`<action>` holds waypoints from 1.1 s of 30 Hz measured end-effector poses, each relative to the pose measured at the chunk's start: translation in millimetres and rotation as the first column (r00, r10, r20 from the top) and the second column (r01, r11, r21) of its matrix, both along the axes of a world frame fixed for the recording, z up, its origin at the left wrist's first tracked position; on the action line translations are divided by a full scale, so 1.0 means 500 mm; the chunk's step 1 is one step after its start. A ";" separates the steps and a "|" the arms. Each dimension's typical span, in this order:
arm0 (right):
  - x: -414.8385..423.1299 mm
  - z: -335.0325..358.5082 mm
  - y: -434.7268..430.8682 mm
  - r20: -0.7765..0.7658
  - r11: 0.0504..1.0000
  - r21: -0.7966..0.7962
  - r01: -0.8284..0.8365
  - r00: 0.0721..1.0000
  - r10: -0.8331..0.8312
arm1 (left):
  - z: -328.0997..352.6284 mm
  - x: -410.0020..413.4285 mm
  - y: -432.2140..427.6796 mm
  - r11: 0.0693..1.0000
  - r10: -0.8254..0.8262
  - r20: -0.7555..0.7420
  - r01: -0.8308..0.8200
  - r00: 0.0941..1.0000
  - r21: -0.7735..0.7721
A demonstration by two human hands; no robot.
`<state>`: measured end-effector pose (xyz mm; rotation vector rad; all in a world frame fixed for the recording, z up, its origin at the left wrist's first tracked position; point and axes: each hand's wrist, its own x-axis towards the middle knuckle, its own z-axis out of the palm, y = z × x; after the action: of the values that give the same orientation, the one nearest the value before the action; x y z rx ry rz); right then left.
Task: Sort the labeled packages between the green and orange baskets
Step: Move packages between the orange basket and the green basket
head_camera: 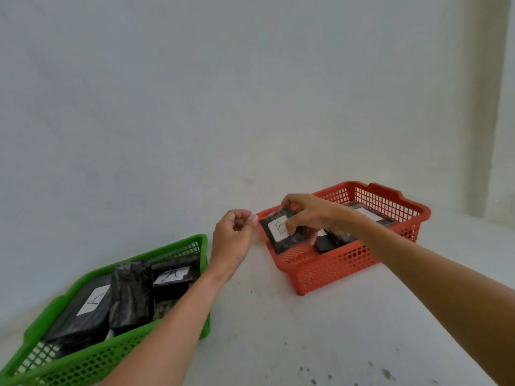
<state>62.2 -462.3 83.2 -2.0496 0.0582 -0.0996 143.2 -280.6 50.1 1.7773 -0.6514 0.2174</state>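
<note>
**Right hand pinches a "B" package over the orange basket**

The right hand (305, 214) grips a black-wrapped package (281, 229) by its upper edge, thumb on the near face and fingers curled over the top, so the grip is narrow and closed on the wrapping. The package hangs tilted below the hand, its white label with a handwritten "B" facing the camera, just at the near-left corner of the orange basket (328, 267); its lower end sits inside the basket rim. Whether it touches the basket floor cannot be told.

Past the hand, deeper in the same basket, lie more dark packages (338, 238), one with a white label partly hidden by the wrist.

The left hand (235, 238) hovers just beside the held package, to its left, fingers curled loosely inward with thumb and fingertips nearly meeting. It holds nothing and does not touch the package or the basket.

Well apart, down and to the left of both hands, the green basket (92, 360) holds several black packages; two labels there read "A" (172, 275).
</note>
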 end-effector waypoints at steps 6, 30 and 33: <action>0.029 -0.034 -0.127 0.002 0.946 0.043 0.321 0.947 -0.321 | -0.057 0.037 -0.106 0.962 0.167 -0.086 -0.143 0.982 0.232; 0.250 -0.166 -0.108 -0.011 0.561 -0.799 0.217 0.927 -0.374 | -0.108 0.039 -0.160 0.930 0.234 -0.121 -0.186 0.965 0.318; 0.255 -0.163 -0.104 0.040 0.558 -0.812 0.172 0.970 -0.241 | -0.109 0.041 -0.160 0.933 0.231 -0.117 -0.186 0.966 0.308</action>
<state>189.8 -514.4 1.5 -2.9856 0.3689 -0.2296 163.6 -360.6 -4.6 2.1316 -0.3976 0.1317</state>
